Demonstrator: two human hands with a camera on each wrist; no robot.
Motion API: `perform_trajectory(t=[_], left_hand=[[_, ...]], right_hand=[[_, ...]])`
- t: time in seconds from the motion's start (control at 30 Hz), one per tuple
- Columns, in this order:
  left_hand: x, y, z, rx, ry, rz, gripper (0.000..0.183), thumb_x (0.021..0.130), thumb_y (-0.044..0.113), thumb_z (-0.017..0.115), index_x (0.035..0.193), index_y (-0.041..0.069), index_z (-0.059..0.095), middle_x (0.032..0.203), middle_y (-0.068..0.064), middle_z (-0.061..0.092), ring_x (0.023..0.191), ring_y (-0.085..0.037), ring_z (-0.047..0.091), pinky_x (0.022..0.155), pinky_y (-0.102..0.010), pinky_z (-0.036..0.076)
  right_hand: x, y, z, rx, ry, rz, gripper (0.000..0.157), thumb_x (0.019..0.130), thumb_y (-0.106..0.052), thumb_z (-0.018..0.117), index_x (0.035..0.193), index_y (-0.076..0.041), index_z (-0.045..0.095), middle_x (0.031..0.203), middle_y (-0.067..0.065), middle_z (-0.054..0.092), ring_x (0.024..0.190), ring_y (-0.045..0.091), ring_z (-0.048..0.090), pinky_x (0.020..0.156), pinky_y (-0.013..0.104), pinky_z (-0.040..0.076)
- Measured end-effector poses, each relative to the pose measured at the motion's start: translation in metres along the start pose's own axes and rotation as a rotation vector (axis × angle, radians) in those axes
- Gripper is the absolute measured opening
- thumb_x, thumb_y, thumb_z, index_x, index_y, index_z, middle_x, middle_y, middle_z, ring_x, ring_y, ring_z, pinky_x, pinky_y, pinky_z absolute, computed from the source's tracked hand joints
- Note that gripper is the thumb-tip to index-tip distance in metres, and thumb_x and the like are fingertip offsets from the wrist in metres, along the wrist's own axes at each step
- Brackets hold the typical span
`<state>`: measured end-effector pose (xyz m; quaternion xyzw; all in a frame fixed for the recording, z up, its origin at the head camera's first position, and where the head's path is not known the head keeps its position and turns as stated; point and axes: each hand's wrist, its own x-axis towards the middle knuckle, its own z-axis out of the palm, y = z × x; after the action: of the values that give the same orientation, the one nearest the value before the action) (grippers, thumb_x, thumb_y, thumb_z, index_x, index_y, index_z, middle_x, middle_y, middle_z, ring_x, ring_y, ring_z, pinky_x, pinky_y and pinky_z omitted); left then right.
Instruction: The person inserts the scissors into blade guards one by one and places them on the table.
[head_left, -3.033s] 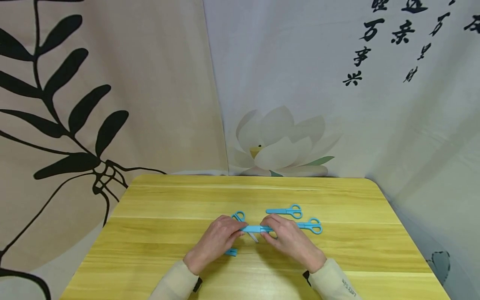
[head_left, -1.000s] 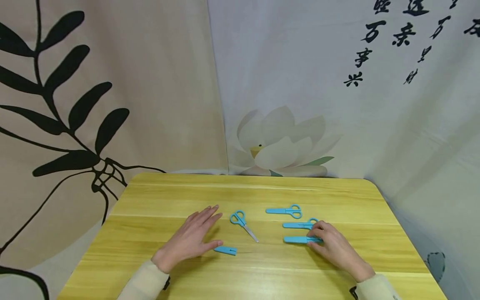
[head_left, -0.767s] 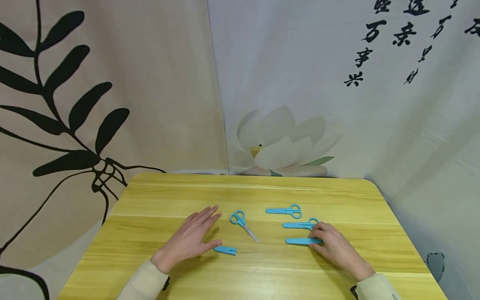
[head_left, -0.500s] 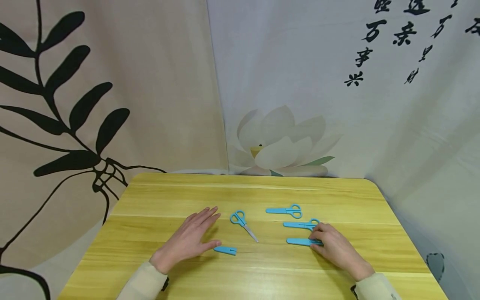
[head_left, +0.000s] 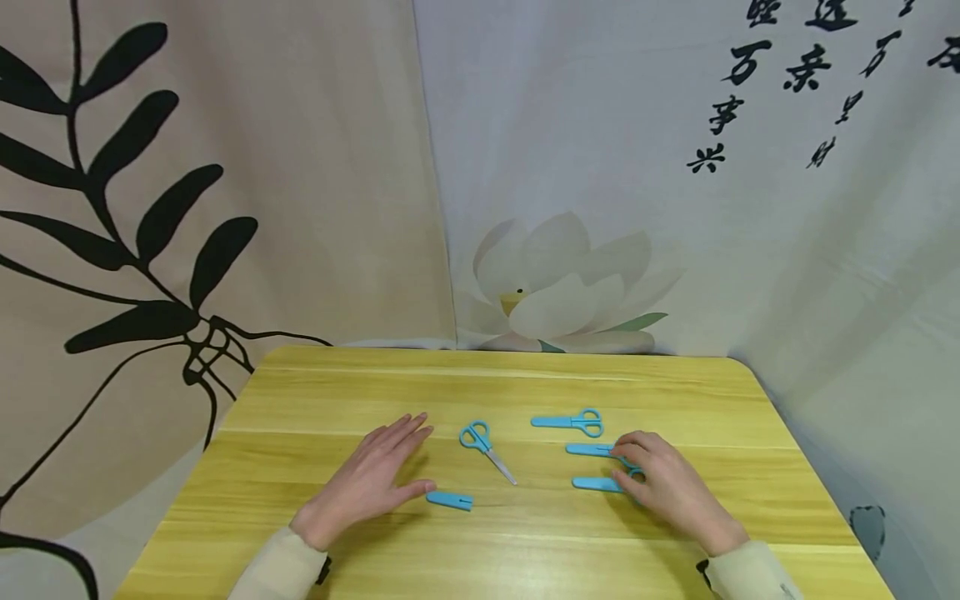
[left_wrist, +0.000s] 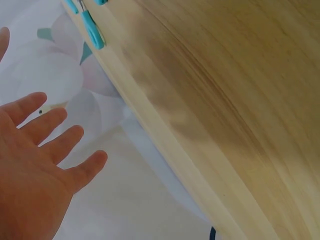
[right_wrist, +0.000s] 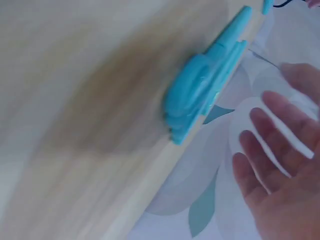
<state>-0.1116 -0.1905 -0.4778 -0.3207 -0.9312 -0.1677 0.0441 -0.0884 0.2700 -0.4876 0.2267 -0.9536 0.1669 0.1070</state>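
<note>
Sheathed scissors (head_left: 588,449), three: bench (head_left: 480,558), right-edge side. Bare scissors (head_left: 487,449), loose sheath (head_left: 450,501): left-edge side. Left hand (head_left: 367,479), right hand (head_left: 666,482): released. Placing apparently done; next move likely calls for grasping bare scissors.

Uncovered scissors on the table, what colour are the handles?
The handles are light blue; the head view shows them best.

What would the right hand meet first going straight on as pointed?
Likely the middle pair of sheathed blue scissors, partly hidden by the right hand in the head view; hand height is unclear, so it might pass over.
</note>
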Motion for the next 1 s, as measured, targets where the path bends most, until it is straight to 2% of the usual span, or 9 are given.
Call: perform_trajectory(t=[0.1, 0.2, 0.33, 0.47, 0.7, 1.0], left_hand=[[-0.003, -0.001, -0.001, -0.010, 0.006, -0.011, 0.078, 0.095, 0.055, 0.069, 0.152, 0.004, 0.050, 0.163, -0.015, 0.037, 0.148, -0.040, 0.037, 0.116, -0.063, 0.034], [-0.006, -0.002, -0.001, -0.014, 0.012, -0.020, 0.079, 0.095, 0.055, 0.069, 0.153, 0.005, 0.049, 0.164, -0.015, 0.037, 0.147, -0.041, 0.037, 0.116, -0.063, 0.034], [-0.011, -0.004, -0.001, -0.009, 0.022, -0.029, 0.081, 0.096, 0.057, 0.068, 0.154, 0.005, 0.047, 0.163, -0.017, 0.037, 0.147, -0.042, 0.038, 0.116, -0.064, 0.033], [-0.015, -0.004, -0.001, -0.008, 0.035, -0.042, 0.081, 0.096, 0.058, 0.066, 0.154, 0.004, 0.047, 0.162, -0.017, 0.038, 0.147, -0.042, 0.038, 0.115, -0.065, 0.034], [-0.021, -0.003, -0.002, 0.001, 0.041, -0.063, 0.080, 0.096, 0.057, 0.066, 0.154, 0.005, 0.048, 0.162, -0.017, 0.039, 0.146, -0.042, 0.039, 0.115, -0.064, 0.035], [-0.027, -0.001, 0.000, -0.009, 0.031, -0.061, 0.079, 0.099, 0.060, 0.061, 0.155, 0.006, 0.047, 0.163, -0.017, 0.038, 0.146, -0.041, 0.039, 0.115, -0.064, 0.035]], right_hand=[[0.010, -0.010, 0.001, 0.043, 0.004, -0.045, 0.033, 0.090, -0.025, 0.083, 0.118, -0.009, 0.076, 0.128, 0.008, 0.068, 0.121, 0.030, 0.063, 0.097, 0.051, 0.055], [0.020, -0.020, 0.005, 0.098, -0.026, -0.113, 0.038, 0.093, -0.028, 0.079, 0.126, -0.008, 0.073, 0.138, 0.009, 0.065, 0.132, 0.035, 0.057, 0.104, 0.056, 0.050], [0.034, -0.032, 0.014, 0.129, -0.081, -0.201, 0.046, 0.098, -0.036, 0.073, 0.135, -0.009, 0.068, 0.147, 0.005, 0.060, 0.141, 0.034, 0.050, 0.110, 0.056, 0.045], [0.049, -0.045, 0.025, 0.135, -0.161, -0.251, 0.054, 0.101, -0.047, 0.065, 0.143, -0.012, 0.063, 0.153, 0.002, 0.055, 0.148, 0.033, 0.041, 0.116, 0.057, 0.038], [0.074, -0.069, 0.041, 0.132, -0.290, -0.305, 0.062, 0.103, -0.053, 0.059, 0.151, -0.014, 0.055, 0.159, 0.000, 0.047, 0.153, 0.030, 0.031, 0.122, 0.059, 0.027], [0.101, -0.091, 0.060, 0.095, -0.334, -0.389, 0.069, 0.104, -0.059, 0.050, 0.152, -0.010, 0.053, 0.158, 0.005, 0.048, 0.152, 0.033, 0.031, 0.120, 0.063, 0.027]])
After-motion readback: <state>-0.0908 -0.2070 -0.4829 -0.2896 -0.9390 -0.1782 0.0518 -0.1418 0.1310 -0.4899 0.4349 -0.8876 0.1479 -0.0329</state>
